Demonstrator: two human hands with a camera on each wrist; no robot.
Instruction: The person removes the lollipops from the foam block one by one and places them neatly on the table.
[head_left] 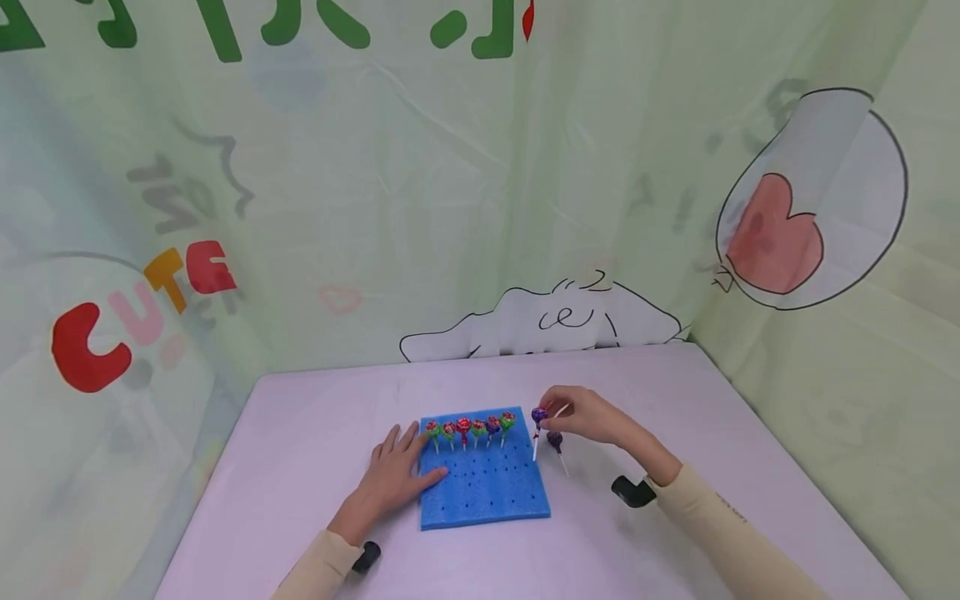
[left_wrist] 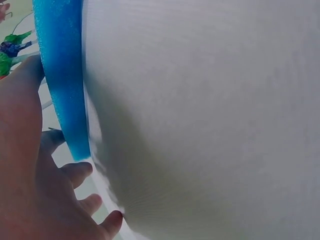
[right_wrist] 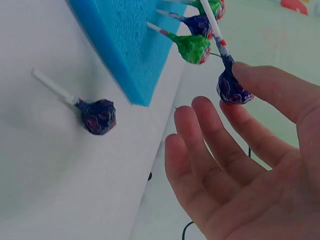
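Between thumb and index finger, my right hand (head_left: 587, 414) pinches a purple-wrapped lollipop (right_wrist: 233, 88) by its head, its white stick pointing down by the right edge of the blue foam board (head_left: 480, 492). A second purple lollipop (right_wrist: 98, 116) lies on the table under that hand. My left hand (head_left: 390, 477) rests with fingers spread on the board's left edge, the thumb over its top. Along the far side of the board stands a row of several lollipops (head_left: 463, 426) in red, green and purple wrappers, sticks down in the foam.
Rows of small holes (head_left: 491, 503) dot the nearer part of the board. The table (head_left: 322, 417) has a pale lilac cover. Printed curtains (head_left: 450, 208) hang behind it and along both sides. A black wrist device (head_left: 633, 492) sits at the right sleeve.
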